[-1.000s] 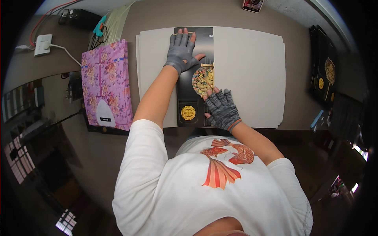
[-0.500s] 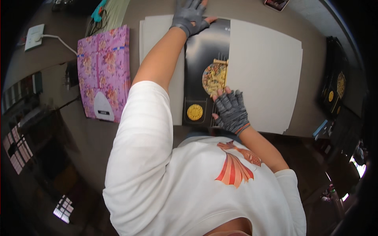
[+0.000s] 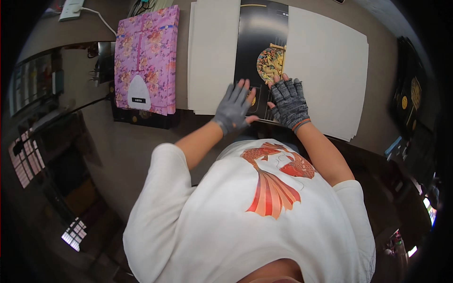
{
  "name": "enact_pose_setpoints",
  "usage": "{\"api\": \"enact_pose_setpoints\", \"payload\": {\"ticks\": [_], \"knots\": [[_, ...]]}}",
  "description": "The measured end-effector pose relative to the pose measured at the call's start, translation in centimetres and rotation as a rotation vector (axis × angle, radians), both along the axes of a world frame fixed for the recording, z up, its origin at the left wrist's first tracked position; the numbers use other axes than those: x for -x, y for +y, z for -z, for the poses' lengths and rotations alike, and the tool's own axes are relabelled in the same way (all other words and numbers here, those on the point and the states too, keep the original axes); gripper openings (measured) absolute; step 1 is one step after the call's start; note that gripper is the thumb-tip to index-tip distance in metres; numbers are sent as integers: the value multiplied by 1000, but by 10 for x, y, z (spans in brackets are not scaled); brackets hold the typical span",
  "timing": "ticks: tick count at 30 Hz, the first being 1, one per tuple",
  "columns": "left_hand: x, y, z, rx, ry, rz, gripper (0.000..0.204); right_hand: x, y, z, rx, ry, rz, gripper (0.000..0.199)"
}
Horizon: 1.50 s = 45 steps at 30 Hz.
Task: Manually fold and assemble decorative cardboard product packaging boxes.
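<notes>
A glossy black printed panel (image 3: 257,33) with a gold, colourful half-round dragon emblem (image 3: 270,65) lies lengthwise on large pale grey sheets (image 3: 325,61). My right hand (image 3: 289,101), in a dark knitted fingerless glove, rests flat with fingers spread at the panel's near right edge, fingertips at the emblem's lower side. My left hand (image 3: 234,106), in a grey fingerless glove and slightly blurred, is over the panel's near left corner, fingers stretched out. It partly hides a round gold emblem there. Whether the left palm presses down or hovers, I cannot tell. Neither hand holds anything.
A stack of pink flowered folders or bags (image 3: 151,56) lies at the left, over something dark. Behind it are a white power strip (image 3: 71,9) and its cable. More black printed pieces (image 3: 409,92) stand at the right. The table's near edge runs just before me.
My left hand has come back from the panel's far end to its near end. My right hand stays by the emblem. The whole view has shifted, with the table appearing higher.
</notes>
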<state>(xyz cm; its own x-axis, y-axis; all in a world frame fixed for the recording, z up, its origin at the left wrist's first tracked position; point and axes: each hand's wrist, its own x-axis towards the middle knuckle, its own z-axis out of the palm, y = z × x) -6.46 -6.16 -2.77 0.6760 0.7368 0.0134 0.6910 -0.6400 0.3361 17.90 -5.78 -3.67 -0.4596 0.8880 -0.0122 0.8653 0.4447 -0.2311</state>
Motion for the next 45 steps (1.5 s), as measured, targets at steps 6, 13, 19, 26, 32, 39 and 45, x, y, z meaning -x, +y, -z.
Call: {"api": "enact_pose_setpoints", "payload": {"ticks": [6, 13, 19, 26, 32, 39, 45], "knots": [[-2, -39, 2, 84, -12, -106, 96, -1, -6, 5, -97, 70, 20, 60], [-35, 36, -17, -129, 45, -252, 55, -73, -3, 12, -130, 18, 557, 79], [-66, 83, 4, -204, 145, -202, 90, -224, -11, -9, 198, -38, 1142, 85], [-63, 77, 20, -203, 152, -237, 83, -239, -9, -12, 245, 4, 1104, 69], [-59, 77, 22, -217, 111, -243, 72, -250, 2, -47, 357, 926, 1029, 46], [-57, 75, 20, -177, 38, -257, 69, -70, 35, -121, -58, 290, 136, 88], [-54, 76, 23, -167, -9, -245, 68, -11, 42, -68, 140, -409, 235, 84]]}}
